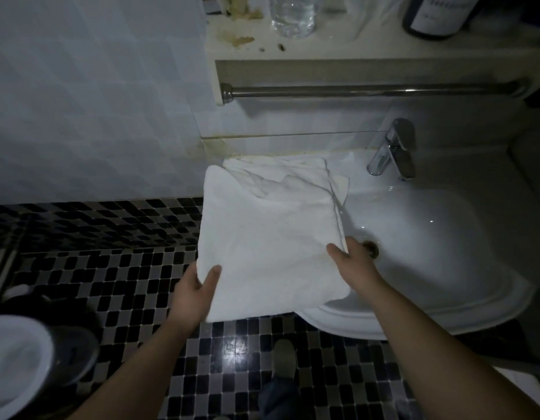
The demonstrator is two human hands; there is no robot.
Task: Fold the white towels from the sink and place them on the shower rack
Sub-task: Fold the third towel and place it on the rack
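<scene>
A folded white towel lies flat across the left part of the white sink, overhanging its front-left rim. My left hand grips the towel's near-left corner, thumb on top. My right hand holds its right edge, thumb on top and fingers beneath. A second, crumpled white towel lies under and behind the folded one, against the wall. No shower rack can be made out in this view.
A chrome tap stands at the back of the basin, and the drain shows beside my right hand. Above are a steel towel bar and a shelf holding a clear bottle. Checkered floor tiles lie below, a toilet at lower left.
</scene>
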